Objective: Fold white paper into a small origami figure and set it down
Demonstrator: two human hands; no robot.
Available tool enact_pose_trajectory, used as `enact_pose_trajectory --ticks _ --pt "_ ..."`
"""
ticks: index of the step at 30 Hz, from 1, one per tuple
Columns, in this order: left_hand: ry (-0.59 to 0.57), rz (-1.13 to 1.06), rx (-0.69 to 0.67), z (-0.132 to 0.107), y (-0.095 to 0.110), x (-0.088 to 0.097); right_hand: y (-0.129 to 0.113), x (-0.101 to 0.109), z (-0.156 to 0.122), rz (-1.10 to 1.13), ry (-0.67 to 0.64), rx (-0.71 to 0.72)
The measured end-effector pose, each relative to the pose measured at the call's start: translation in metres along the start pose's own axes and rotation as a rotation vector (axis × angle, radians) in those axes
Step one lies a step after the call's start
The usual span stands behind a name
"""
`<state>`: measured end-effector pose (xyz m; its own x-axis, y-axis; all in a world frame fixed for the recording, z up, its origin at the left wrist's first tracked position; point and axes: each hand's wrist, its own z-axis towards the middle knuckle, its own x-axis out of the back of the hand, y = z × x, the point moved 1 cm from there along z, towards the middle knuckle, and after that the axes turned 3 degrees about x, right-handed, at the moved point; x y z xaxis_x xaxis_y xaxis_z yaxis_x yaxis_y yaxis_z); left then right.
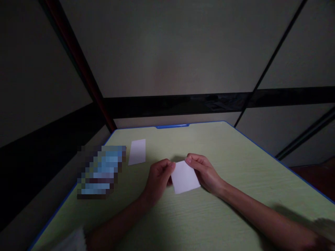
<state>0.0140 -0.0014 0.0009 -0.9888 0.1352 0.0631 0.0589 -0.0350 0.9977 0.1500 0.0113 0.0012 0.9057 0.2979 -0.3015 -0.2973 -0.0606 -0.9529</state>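
Note:
A small white paper lies at the middle of a pale green table. My left hand pinches the paper's upper left corner with curled fingers. My right hand grips the paper's upper right edge, its fingers closed on it. Both forearms reach in from the near edge. A second white paper lies flat on the table, farther back and to the left, apart from both hands.
A pixelated blue patch covers something on the table's left side. The table has a blue rim and stands close to a dim wall with dark bands. White cloth shows at the near left edge.

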Motion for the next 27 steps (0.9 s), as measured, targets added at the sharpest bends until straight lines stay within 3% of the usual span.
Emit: enact_pose_trajectory --ticks 4,7,10,16,24,27 --pt "-0.227 0.019 0.053 -0.002 0.0 -0.003 0.001 0.005 0.001 -0.019 -0.075 -0.111" --pt "-0.253 0.028 0.037 -0.002 -0.001 -0.003 0.002 0.004 -0.001 -0.076 -0.208 -0.155" --pt "-0.264 0.027 0.01 -0.001 -0.001 -0.002 0.003 0.003 -0.003 -0.091 -0.249 -0.172" --pt "-0.331 -0.036 0.101 -0.003 0.001 -0.001 -0.002 0.002 -0.002 0.05 -0.097 -0.192" --pt "-0.267 -0.146 0.084 0.0 -0.001 -0.001 -0.009 0.012 0.006 0.254 0.163 -0.071" --pt "-0.239 -0.234 0.082 0.002 -0.004 0.0 -0.008 0.012 0.007 0.22 0.161 -0.043"
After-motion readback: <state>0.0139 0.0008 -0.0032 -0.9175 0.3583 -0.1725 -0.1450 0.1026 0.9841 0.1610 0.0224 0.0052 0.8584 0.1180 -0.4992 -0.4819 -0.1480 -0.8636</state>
